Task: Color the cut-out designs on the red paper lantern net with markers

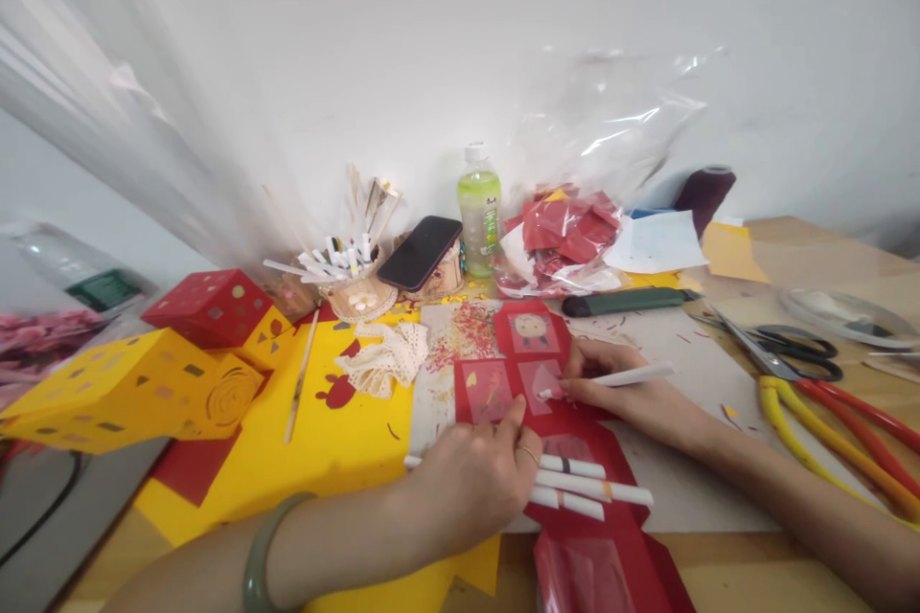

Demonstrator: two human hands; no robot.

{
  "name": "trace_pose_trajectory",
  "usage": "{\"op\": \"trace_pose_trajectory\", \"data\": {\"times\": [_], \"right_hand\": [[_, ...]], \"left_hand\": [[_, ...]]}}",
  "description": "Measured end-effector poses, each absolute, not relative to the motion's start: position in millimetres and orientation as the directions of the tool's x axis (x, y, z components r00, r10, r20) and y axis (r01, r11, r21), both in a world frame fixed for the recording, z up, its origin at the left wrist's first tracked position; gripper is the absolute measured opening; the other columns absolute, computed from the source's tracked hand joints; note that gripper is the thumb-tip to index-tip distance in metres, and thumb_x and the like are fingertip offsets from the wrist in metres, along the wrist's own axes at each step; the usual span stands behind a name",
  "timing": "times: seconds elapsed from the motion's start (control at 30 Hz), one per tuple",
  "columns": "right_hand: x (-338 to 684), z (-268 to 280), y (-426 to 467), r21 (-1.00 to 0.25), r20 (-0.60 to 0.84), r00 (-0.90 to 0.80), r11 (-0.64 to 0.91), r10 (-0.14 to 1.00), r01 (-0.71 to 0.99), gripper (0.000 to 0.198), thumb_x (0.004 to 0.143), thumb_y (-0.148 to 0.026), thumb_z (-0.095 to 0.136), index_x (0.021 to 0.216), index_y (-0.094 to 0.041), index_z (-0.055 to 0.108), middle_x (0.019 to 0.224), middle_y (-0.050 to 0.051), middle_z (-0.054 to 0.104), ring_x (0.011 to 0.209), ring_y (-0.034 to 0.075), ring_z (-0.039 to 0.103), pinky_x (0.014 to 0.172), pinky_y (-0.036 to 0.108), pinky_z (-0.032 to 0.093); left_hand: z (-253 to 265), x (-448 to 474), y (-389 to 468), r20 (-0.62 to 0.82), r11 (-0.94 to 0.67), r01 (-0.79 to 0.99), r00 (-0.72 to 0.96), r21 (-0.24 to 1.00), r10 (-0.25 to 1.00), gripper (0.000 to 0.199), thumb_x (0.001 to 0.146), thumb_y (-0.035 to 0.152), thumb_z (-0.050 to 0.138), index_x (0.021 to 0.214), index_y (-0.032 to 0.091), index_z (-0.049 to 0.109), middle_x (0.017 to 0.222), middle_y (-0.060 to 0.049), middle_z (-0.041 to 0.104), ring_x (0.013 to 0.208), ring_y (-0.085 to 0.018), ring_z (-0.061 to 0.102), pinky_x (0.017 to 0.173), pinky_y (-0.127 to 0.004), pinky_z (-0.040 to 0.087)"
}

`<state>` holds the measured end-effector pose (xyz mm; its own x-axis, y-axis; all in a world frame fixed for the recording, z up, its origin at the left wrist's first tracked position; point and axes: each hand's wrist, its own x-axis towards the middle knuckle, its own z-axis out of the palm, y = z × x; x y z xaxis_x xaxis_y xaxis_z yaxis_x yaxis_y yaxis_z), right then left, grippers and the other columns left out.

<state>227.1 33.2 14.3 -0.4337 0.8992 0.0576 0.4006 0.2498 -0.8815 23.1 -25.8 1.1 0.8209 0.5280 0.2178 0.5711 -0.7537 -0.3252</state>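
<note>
- Our right hand (604, 374) pinches a white pen (636, 374) in narrowed fingers, tip at the red cut-out (614, 452), five o'clock from centre.
- Our left hand (471, 474) covers white markers (593, 487); we cannot tell whether its fingers grip.
- A bottle (478, 215) stands at twelve.

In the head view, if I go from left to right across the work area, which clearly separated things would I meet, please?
Yellow spotted box, thin stick, cream lace piece, left hand, right hand holding a white pen, yellow tool handles.
</note>
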Motion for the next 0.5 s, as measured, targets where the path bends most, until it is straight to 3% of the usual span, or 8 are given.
{"op": "trace_pose_trajectory", "data": {"times": [0.5], "right_hand": [[227.6,13.0,33.9,-0.882,0.058,-0.445,0.254,0.894,0.397,0.022,0.075,-0.033,0.055,0.062,-0.018,0.046,0.061,-0.002,0.049,0.059,0.012,0.044,0.054,0.023,0.034]], "left_hand": [[0.6,23.0,-26.0,0.232,-0.753,0.569,0.822,-0.33,0.52,0.023,0.079,0.012,0.035,0.096,0.004,0.049,0.112,-0.028,0.053,0.063,-0.022,0.062,0.04,-0.029,0.048]]}}
